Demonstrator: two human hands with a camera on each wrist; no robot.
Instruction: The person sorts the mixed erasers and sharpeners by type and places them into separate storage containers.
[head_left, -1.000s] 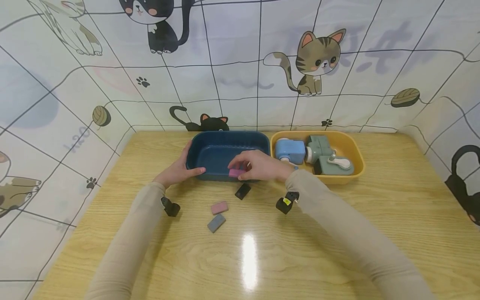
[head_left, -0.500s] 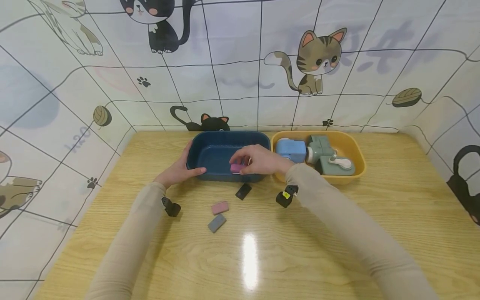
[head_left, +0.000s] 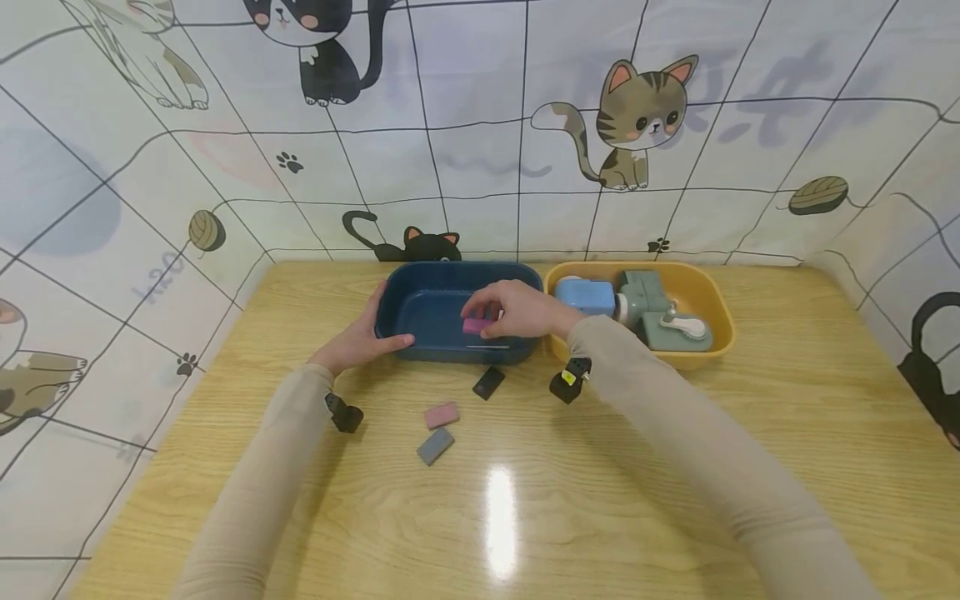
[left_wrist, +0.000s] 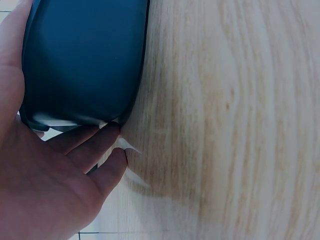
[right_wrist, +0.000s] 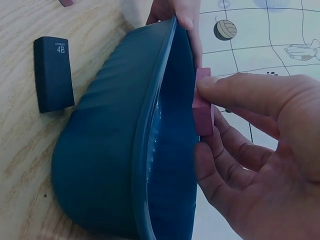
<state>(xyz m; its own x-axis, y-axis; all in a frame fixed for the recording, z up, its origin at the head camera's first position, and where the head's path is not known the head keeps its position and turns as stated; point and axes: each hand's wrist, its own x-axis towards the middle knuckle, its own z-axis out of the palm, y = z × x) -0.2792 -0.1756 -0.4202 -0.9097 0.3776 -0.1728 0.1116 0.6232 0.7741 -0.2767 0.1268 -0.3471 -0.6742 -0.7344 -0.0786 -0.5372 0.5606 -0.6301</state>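
Note:
A blue plastic bin (head_left: 431, 353) stands near the wall. My left hand (head_left: 358, 340) grips its left end, the thumb over the front rim and the fingers around the outside, as the left wrist view (left_wrist: 75, 165) also shows. Between thumb and fingers my right hand (head_left: 521, 310) pinches a bright pink eraser (head_left: 474, 326), held over the bin's right half; the right wrist view shows this eraser (right_wrist: 203, 117) at rim height. On the table in front lie a black eraser (head_left: 488, 382) marked 4B, a dull pink eraser (head_left: 441, 415) and a grey eraser (head_left: 436, 447).
Right beside the blue bin stands a yellow bin (head_left: 678, 360). It contains a blue toy-like piece (head_left: 585, 296) and grey-green pieces (head_left: 678, 332), one with a white lever. A cat-patterned cloth wall (head_left: 480, 167) rises directly behind both bins.
My right hand has moved up and away from me with the bright pink eraser, from the front rim to over the bin's inside. My left hand keeps its grip on the bin.

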